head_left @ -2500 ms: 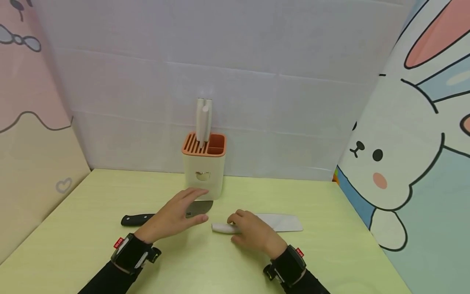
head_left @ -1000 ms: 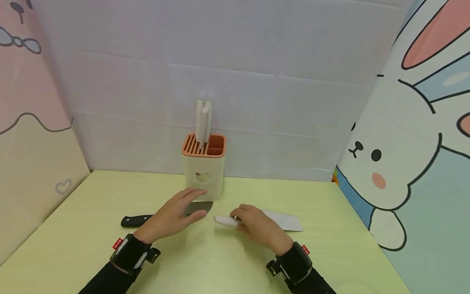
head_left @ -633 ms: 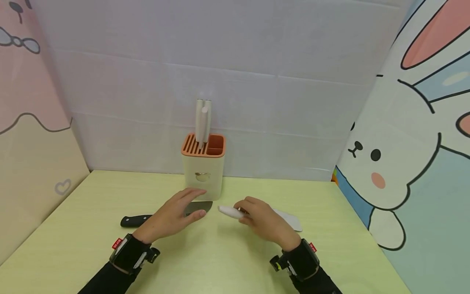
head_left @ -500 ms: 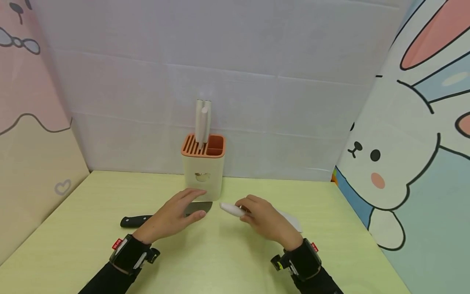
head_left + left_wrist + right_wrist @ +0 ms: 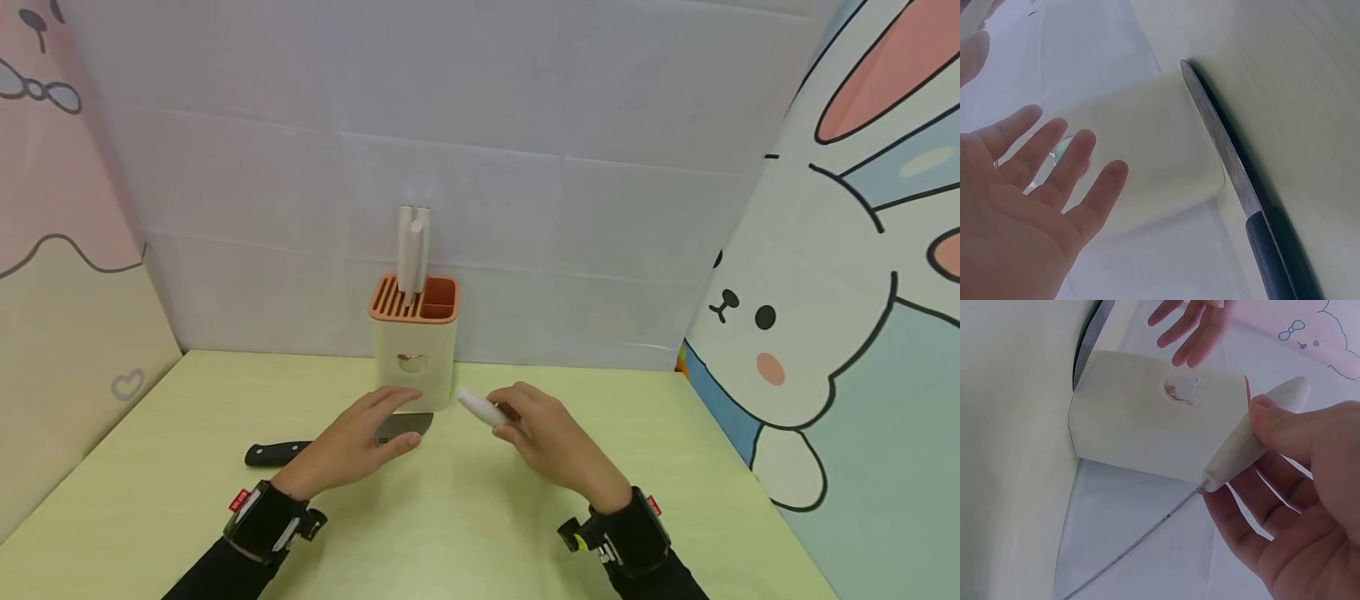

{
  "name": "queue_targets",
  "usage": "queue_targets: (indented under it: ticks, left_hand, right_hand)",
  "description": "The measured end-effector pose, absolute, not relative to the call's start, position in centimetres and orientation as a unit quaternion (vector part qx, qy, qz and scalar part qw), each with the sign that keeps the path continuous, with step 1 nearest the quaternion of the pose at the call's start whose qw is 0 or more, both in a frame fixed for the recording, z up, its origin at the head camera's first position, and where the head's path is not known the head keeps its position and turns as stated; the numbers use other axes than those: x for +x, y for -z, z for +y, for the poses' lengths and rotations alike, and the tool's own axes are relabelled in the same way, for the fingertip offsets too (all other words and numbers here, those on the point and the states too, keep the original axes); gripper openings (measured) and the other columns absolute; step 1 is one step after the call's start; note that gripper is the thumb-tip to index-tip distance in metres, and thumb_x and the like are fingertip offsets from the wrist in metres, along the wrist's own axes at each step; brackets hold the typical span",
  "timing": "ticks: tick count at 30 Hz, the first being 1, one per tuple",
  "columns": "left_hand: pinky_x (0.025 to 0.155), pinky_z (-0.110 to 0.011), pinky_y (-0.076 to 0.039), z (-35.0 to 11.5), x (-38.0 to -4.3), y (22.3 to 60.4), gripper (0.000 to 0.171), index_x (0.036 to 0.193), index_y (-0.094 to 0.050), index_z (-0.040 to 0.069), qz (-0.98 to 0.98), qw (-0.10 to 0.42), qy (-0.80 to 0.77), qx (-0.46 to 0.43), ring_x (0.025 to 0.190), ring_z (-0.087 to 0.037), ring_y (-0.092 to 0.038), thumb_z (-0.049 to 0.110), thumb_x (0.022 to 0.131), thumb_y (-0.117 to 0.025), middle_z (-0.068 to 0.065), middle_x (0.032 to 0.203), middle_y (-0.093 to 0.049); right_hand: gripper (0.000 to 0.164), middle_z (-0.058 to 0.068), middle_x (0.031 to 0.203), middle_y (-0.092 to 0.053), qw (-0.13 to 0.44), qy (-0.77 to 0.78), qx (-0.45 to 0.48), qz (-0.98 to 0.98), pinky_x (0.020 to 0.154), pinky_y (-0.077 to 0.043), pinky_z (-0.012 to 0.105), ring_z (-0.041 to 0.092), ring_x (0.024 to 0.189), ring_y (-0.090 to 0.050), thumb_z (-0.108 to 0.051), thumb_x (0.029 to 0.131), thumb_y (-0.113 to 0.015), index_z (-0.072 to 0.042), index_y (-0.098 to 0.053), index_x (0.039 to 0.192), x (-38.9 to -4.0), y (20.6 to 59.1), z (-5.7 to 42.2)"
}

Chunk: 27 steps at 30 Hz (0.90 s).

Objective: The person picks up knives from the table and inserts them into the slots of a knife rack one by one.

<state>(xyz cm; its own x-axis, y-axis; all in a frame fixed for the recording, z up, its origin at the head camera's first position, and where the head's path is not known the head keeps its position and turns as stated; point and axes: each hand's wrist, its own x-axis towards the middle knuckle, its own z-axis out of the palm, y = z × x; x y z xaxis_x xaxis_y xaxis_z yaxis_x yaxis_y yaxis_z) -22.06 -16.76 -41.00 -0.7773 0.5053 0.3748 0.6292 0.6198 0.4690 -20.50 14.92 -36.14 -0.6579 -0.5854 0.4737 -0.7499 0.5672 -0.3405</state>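
My right hand [image 5: 551,437] pinches the white handle of a broad-bladed kitchen knife [image 5: 478,406] between thumb and fingers. In the right wrist view its blade [image 5: 1138,540] shows edge-on, slanting down from the handle; in the head view the hand hides it. The left hand [image 5: 348,446] hovers, fingers spread and holding nothing, over a black-handled knife [image 5: 276,453] lying on the table. That knife's blade [image 5: 1219,140] lies along the foot of a cream knife block [image 5: 393,350], seen in the left wrist view.
The block's orange slotted top [image 5: 390,300] carries several white-handled utensils [image 5: 412,250] upright, beside an open compartment [image 5: 438,296] at right. A pale yellow table [image 5: 450,533] spreads around, with a white sheet [image 5: 562,250] behind and a cartoon-printed panel [image 5: 787,375] at right.
My right hand has taken hold of the white-handled knife and raised it off the table, handle end first, toward the knife block. The left hand has stayed almost still.
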Motion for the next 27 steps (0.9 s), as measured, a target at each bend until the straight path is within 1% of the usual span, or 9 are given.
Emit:
queue_targets:
  ticks: [5, 10, 17, 23, 27]
  left_hand:
    - [0.112, -0.059, -0.047, -16.7, -22.0, 40.9, 0.062, 0.157, -0.052, 0.016, -0.892, 0.106, 0.301, -0.321, 0.143, -0.033, -0.052, 0.043, 0.104, -0.069, -0.007, 0.153, -0.055]
    - [0.112, -0.06, -0.047, -16.7, -21.9, 40.8, 0.061, 0.157, -0.052, 0.016, -0.89, 0.109, 0.304, -0.323, 0.143, -0.033, -0.052, 0.043, 0.104, -0.069, -0.007, 0.153, -0.055]
    - [0.112, -0.059, -0.047, -16.6, -21.8, 40.7, 0.061, 0.157, -0.052, 0.018, -0.889, 0.113, 0.305, -0.322, 0.143, -0.032, -0.052, 0.044, 0.104, -0.069, -0.006, 0.153, -0.055]
    - [0.112, -0.059, -0.048, -16.7, -21.9, 40.8, 0.06, 0.156, -0.052, 0.017, -0.888, 0.117, 0.303, -0.325, 0.141, -0.031, -0.053, 0.041, 0.104, -0.07, -0.005, 0.152, -0.056]
    - [0.111, -0.058, -0.048, -16.7, -21.9, 40.8, 0.06, 0.156, -0.052, 0.017, -0.888, 0.119, 0.3, -0.328, 0.141, -0.031, -0.054, 0.042, 0.104, -0.07, -0.006, 0.152, -0.056]
  right_hand:
    - [0.036, 0.004, 0.108, -0.067, 0.176, -0.299, 0.388, -0.854, 0.082, -0.06, 0.033, 0.014, 0.093, -0.065, -0.006, 0.093, -0.081, -0.003, -0.067, 0.125, -20.1, 35.3, 15.1]
    - [0.039, 0.005, 0.109, -0.069, 0.208, -0.328, 0.398, -0.831, 0.083, -0.062, 0.034, 0.015, 0.095, -0.069, -0.003, 0.091, -0.082, -0.002, -0.066, 0.126, -19.9, 35.0, 15.1]
    - [0.04, 0.006, 0.111, -0.07, 0.25, -0.359, 0.369, -0.82, 0.083, -0.063, 0.034, 0.016, 0.094, -0.072, -0.003, 0.09, -0.084, -0.002, -0.066, 0.127, -19.5, 34.4, 15.0]
    - [0.042, 0.01, 0.115, -0.07, 0.256, -0.403, 0.335, -0.812, 0.086, -0.064, 0.041, 0.02, 0.097, -0.072, -0.001, 0.091, -0.082, 0.0, -0.065, 0.128, -19.2, 34.1, 15.0]
    - [0.043, 0.01, 0.117, -0.069, 0.248, -0.43, 0.317, -0.808, 0.089, -0.064, 0.038, 0.021, 0.1, -0.071, 0.0, 0.091, -0.081, -0.001, -0.064, 0.13, -19.1, 34.0, 15.0]
